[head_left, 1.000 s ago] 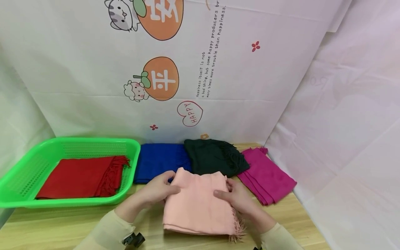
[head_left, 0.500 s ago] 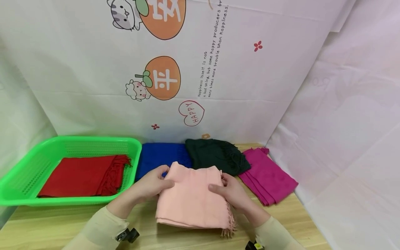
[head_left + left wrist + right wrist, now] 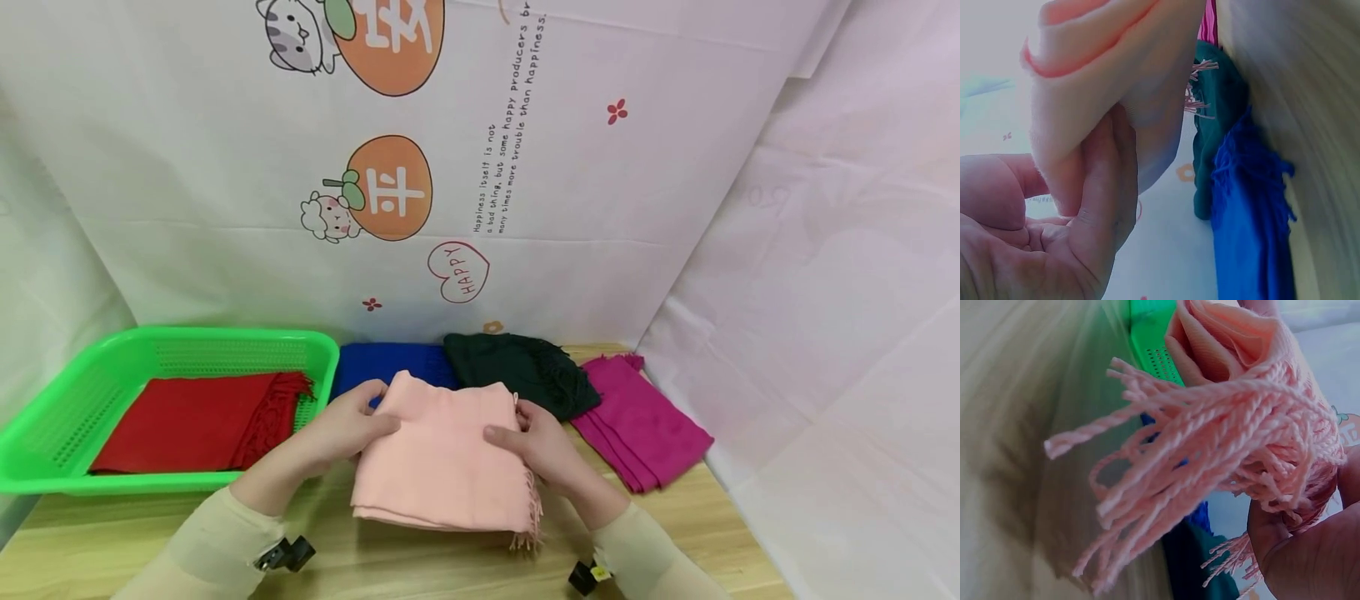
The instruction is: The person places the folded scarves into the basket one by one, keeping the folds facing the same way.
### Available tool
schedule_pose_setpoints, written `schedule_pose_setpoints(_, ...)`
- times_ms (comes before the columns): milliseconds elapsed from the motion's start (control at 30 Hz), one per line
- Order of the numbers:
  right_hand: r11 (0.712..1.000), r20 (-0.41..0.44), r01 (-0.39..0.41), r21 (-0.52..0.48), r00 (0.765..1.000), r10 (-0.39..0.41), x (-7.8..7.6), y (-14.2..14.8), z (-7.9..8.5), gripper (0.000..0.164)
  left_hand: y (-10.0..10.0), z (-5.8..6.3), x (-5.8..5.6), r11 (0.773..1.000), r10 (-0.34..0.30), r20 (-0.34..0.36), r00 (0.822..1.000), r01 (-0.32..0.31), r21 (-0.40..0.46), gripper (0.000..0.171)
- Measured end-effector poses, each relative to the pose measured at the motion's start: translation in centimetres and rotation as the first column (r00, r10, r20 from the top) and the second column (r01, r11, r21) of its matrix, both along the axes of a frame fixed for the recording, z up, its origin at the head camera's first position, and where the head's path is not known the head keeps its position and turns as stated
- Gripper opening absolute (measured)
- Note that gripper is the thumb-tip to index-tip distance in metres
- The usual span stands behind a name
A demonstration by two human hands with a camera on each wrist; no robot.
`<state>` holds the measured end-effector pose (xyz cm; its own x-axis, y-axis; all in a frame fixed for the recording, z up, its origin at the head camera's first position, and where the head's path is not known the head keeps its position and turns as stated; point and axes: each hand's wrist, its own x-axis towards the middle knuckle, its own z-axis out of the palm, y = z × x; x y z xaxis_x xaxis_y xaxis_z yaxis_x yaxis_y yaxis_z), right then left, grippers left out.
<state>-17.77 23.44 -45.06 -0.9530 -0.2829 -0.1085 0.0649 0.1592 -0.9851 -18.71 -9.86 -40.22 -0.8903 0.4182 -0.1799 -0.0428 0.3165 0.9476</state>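
Observation:
A folded pale pink scarf [image 3: 446, 458] is held up off the table between both hands, its twisted fringe [image 3: 1210, 444] hanging on the right side. My left hand [image 3: 345, 425] grips its left edge, thumb on the front and fingers behind; the left wrist view shows the fingers [image 3: 1107, 181] pressed against the layered cloth. On the opposite edge my right hand [image 3: 543, 446] pinches the fringed side, thumb in front, the other fingers mostly hidden behind it. Behind the pink scarf lies a folded blue scarf [image 3: 390, 362], partly covered by it in the head view.
At the left stands a green plastic basket [image 3: 322, 367] with a folded red scarf [image 3: 187, 421] inside. A dark green scarf [image 3: 517, 371] and a magenta scarf [image 3: 641, 425] lie along the back right of the wooden table [image 3: 675, 533]. A printed white backdrop [image 3: 562, 183] rises behind.
Both hands have carried the pink scarf to the left and slightly up and away, toward the green basket. It now covers more of the blue scarf.

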Motion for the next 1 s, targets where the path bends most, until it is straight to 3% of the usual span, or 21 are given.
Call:
schedule_pose_setpoints(367, 0.999, 0.001, 0.004, -0.033, 1.000, -0.004, -1.6, -2.9, 0.8, 0.071, -2.5, 1.1, -0.6, 0.996, 0.038, -0.043, 0.998, -0.041, -0.075, 0.063)
schedule_pose_setpoints(733, 0.999, -0.016, -0.003, -0.040, 1.000, 0.002, -2.7, -5.7, 1.4, 0.071, -5.0, 1.8, -1.3, 0.990, 0.085, -0.062, 0.994, -0.091, -0.111, 0.051)
schedule_pose_setpoints(1000, 0.999, -0.016, -0.008, -0.051, 1.000, 0.007, -3.2, -7.2, 1.8, 0.071, -6.3, 2.1, -1.7, 0.990, 0.106, -0.049, 0.993, -0.110, -0.088, 0.044)
